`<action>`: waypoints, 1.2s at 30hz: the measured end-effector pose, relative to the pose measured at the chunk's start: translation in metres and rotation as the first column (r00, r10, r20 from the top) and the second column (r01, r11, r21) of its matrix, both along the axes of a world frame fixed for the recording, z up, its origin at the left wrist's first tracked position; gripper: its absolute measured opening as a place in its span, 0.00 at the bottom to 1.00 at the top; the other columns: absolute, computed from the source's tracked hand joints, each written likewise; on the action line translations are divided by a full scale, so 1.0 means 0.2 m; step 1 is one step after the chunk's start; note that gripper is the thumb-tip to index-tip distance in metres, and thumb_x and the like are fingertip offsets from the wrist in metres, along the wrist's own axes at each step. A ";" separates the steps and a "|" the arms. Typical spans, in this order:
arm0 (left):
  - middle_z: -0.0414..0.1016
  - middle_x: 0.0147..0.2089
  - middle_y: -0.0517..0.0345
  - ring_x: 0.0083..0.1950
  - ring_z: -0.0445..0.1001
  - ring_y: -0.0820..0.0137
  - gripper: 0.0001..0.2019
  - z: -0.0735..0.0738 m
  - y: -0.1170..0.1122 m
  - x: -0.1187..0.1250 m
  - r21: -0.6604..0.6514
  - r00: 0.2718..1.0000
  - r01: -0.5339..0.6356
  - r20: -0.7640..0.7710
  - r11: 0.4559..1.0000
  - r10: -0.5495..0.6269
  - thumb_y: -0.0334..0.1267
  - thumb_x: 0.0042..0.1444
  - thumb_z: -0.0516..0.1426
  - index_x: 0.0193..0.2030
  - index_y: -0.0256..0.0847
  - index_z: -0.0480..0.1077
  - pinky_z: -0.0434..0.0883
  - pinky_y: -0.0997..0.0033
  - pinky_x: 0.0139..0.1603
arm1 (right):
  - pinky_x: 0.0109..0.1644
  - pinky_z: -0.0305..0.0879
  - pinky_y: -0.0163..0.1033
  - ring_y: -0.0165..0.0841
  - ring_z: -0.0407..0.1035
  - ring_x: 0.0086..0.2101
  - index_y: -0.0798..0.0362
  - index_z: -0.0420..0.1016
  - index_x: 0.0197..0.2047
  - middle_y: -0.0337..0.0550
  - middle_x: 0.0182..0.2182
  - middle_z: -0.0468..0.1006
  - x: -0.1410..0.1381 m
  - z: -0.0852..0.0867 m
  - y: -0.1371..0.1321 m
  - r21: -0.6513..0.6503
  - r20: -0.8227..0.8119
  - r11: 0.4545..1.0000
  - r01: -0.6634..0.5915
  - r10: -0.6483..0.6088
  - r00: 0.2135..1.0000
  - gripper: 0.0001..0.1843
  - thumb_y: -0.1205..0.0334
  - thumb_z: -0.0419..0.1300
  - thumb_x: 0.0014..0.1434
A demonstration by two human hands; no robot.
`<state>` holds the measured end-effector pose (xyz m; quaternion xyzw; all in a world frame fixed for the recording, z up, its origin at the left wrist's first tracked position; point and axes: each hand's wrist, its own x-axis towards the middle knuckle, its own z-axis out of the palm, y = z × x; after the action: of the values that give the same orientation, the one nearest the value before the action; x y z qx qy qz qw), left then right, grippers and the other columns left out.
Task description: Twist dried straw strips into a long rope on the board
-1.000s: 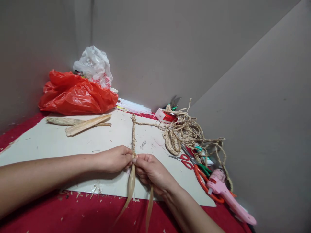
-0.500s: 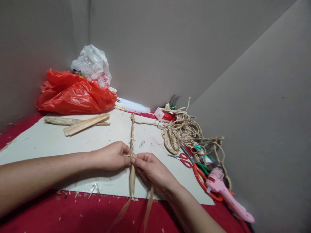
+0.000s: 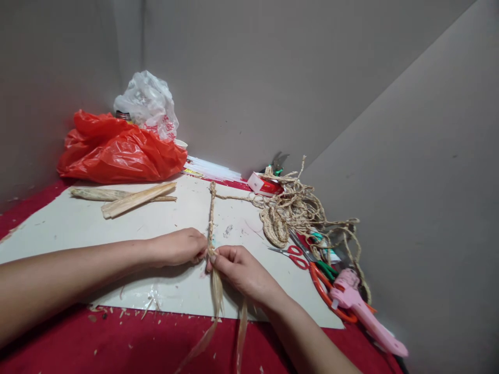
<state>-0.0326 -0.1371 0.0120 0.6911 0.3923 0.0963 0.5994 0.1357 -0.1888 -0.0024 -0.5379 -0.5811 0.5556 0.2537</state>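
Observation:
A thin straw-coloured braid (image 3: 211,218) of dried husk runs down the white board from a knot at its top. My right hand (image 3: 241,270) pinches the braid's lower end between thumb and fingers. Loose husk strips (image 3: 217,291) hang below that pinch, with another strip (image 3: 242,327) trailing under the right hand. My left hand (image 3: 181,246) is closed just left of the braid, its fingertips turned down and partly hidden. Whatever it may hold does not show. From the top knot a cord leads right to a tangled heap of braided cord (image 3: 296,202).
Husk pieces (image 3: 138,200) lie on the white board (image 3: 70,244), upper left. Behind stand a red plastic bag (image 3: 120,150) and a white bag (image 3: 150,101). Red-handled scissors (image 3: 294,254), orange-handled scissors (image 3: 323,283) and a pink glue gun (image 3: 362,306) lie right. Grey walls enclose the back.
My left hand has shifted slightly left, off the braid's lower end. The right hand still pinches it, and the loose strips below have swung a little right.

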 end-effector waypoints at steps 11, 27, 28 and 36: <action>0.50 0.15 0.68 0.14 0.43 0.80 0.09 0.01 -0.03 0.02 -0.290 0.994 -0.039 0.082 0.956 0.065 0.38 0.48 0.50 0.20 0.41 0.56 0.41 0.74 0.16 | 0.28 0.50 0.33 0.28 0.58 0.23 0.54 0.68 0.25 0.38 0.20 0.69 -0.05 0.03 -0.06 0.394 0.543 0.912 -0.114 -0.130 0.830 0.14 0.61 0.49 0.59; 0.60 0.16 0.64 0.19 0.50 0.79 0.10 -0.06 -0.05 0.03 -0.076 0.980 -0.111 0.159 0.991 0.121 0.38 0.45 0.50 0.18 0.36 0.64 0.48 0.75 0.22 | 0.16 0.46 0.29 0.23 0.51 0.12 0.55 0.66 0.29 0.31 0.13 0.61 -0.07 0.09 -0.08 -0.140 0.050 0.990 0.024 -0.017 0.999 0.18 0.51 0.46 0.61; 0.58 0.15 0.65 0.18 0.48 0.79 0.10 -0.06 -0.06 0.03 -0.106 0.976 -0.126 0.164 0.986 0.142 0.37 0.44 0.50 0.17 0.37 0.62 0.47 0.74 0.21 | 0.15 0.48 0.29 0.24 0.53 0.12 0.54 0.65 0.29 0.33 0.13 0.63 -0.08 0.07 -0.10 -0.156 0.052 0.987 0.028 -0.020 0.998 0.17 0.51 0.46 0.61; 0.53 0.14 0.69 0.17 0.47 0.81 0.07 -0.04 -0.07 0.03 -0.125 0.963 -0.175 0.184 0.977 0.196 0.36 0.41 0.53 0.18 0.38 0.59 0.44 0.75 0.19 | 0.24 0.52 0.31 0.27 0.59 0.21 0.54 0.63 0.21 0.39 0.19 0.69 -0.10 0.13 -0.21 0.193 0.413 0.962 -0.194 0.100 0.905 0.15 0.62 0.49 0.58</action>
<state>-0.0258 -0.1518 0.0040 0.6053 0.3992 0.1982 0.6595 0.1155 -0.2316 0.0243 -0.5615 -0.7197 0.3808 0.1472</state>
